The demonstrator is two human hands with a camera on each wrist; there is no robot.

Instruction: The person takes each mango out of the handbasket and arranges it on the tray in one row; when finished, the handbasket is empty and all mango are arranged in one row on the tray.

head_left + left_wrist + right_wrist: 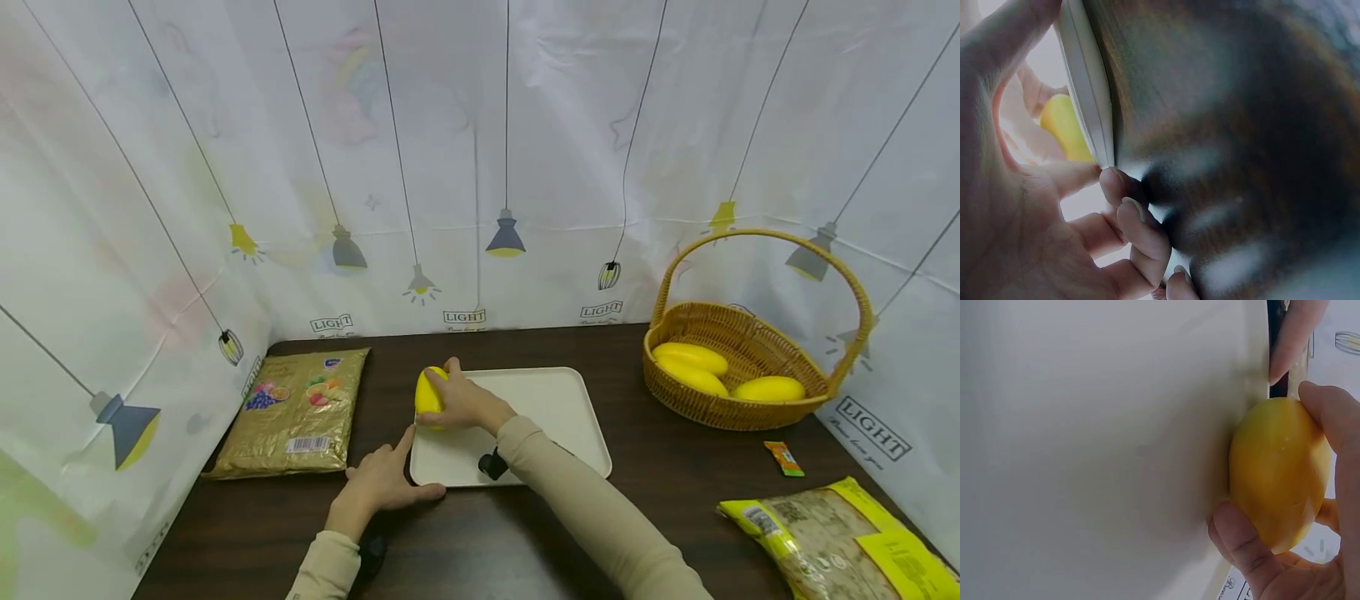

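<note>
In the right hand [467, 402], by the left edge of the tray [536, 400]: yellow fruit [428, 396], grasped, not yet released; nearer, left hand [381, 482] unclenched, touching tray's corner. Placing seems partway; three similar fruits [770, 389] in basket [686, 405], right of both hands

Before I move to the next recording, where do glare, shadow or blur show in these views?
Head view: fairly even light, with a greyish sheen on the near part of the dark table; left wrist view: blown-out white patches, the yellow fruit soft-edged, cloudy reflections on the table; right wrist view: dim, with a soft shadow on the white tray beside the fruit.
</note>
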